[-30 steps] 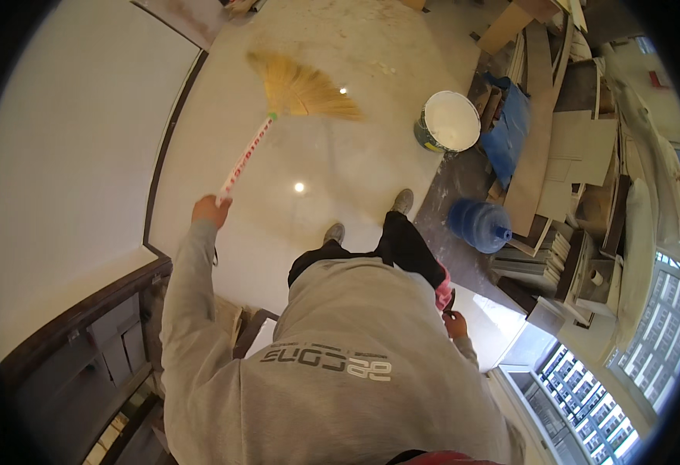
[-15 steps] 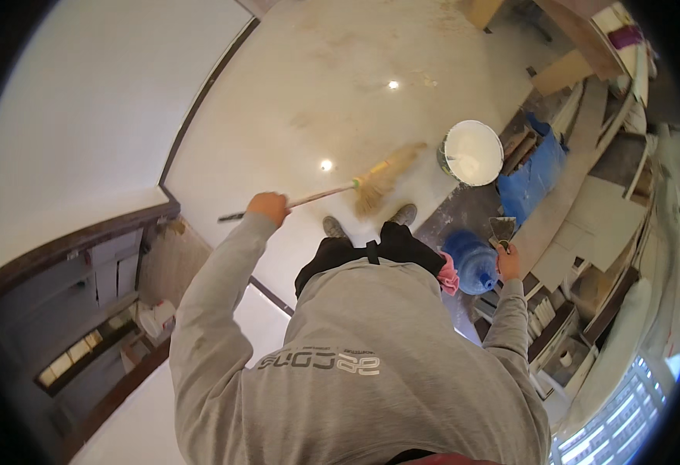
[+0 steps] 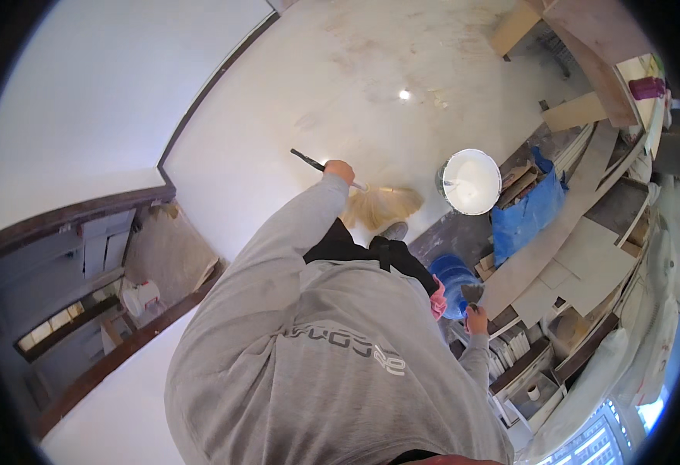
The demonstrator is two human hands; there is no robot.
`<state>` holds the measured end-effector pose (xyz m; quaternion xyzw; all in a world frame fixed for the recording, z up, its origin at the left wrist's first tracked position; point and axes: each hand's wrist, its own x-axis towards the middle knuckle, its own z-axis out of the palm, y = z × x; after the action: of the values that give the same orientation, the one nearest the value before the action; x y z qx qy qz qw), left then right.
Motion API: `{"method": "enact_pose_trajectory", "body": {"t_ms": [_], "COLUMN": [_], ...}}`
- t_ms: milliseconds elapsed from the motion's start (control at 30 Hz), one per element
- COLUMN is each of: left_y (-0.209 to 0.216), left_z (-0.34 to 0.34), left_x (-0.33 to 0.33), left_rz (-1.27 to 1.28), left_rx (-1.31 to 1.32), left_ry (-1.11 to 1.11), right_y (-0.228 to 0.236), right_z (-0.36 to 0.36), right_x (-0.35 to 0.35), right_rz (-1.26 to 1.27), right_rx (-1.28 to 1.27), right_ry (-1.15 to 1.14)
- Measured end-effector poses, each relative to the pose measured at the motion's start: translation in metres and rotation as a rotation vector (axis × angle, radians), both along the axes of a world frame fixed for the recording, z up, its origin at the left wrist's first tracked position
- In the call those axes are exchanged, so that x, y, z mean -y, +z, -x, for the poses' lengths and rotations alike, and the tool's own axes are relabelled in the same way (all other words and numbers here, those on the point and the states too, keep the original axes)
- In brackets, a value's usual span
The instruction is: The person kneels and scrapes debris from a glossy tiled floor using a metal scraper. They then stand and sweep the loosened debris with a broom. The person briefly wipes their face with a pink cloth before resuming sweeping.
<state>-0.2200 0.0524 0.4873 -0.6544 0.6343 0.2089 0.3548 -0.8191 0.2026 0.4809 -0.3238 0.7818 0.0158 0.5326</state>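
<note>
Pale, glossy floor [image 3: 332,85], dusty in patches, a ceiling light glinting off it at 12 o'clock. Dark baseboard [image 3: 208,97] runs from 12 toward 9 o'clock along a white wall. Clutter of boards and offcuts [image 3: 580,232] stacked from 1 to 4 o'clock.

Left hand [image 3: 340,170], just above centre: fingers wrapped fully round the handle of a straw broom [image 3: 382,205]. Dark handle end sticks out toward 10 o'clock; bristles splay on the floor toward 3 o'clock, just beside one shoe [image 3: 394,230].

Right hand [image 3: 475,318], at 4 o'clock: fingers curled about a small flat-bladed tool [image 3: 472,293], likely a scraper; how tight the hold is I cannot tell at this size. It hangs over a blue water jug [image 3: 452,283].

White bucket [image 3: 472,182] stands near the bristles at 2 o'clock, with a crumpled blue bag [image 3: 530,217] touching its far side.

Risks, as judged:
- One-handed grip low on the handle gives weak control; a wide stroke could knock the bucket and spill whatever it holds.
- Bristles close to the foot: dust pushed onto the shoe, or a stumble.
- Smooth dusty floor, leaning posture: slip possible.
- Tool held loosely over the jug could drop.
</note>
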Motion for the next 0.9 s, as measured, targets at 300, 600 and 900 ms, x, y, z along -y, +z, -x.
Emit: {"method": "enact_pose_trajectory", "body": {"t_ms": [300,600,900], "left_y": [-0.035,-0.072,-0.052], "left_z": [-0.121,-0.248,-0.278], "left_x": [0.168,0.291,0.279], "left_rz": [0.196,0.128,0.087], "left_rx": [0.040,-0.038,-0.158], "left_ry": [-0.060,-0.025,-0.147], "right_y": [0.042,0.084,0.081], "right_z": [-0.028,-0.262,-0.341], "right_x": [-0.046,-0.025,0.125], "right_rz": [0.045,-0.124,-0.012], "right_rx": [-0.110,-0.164,-0.173], "right_ry": [-0.358,-0.322,0.125]}}
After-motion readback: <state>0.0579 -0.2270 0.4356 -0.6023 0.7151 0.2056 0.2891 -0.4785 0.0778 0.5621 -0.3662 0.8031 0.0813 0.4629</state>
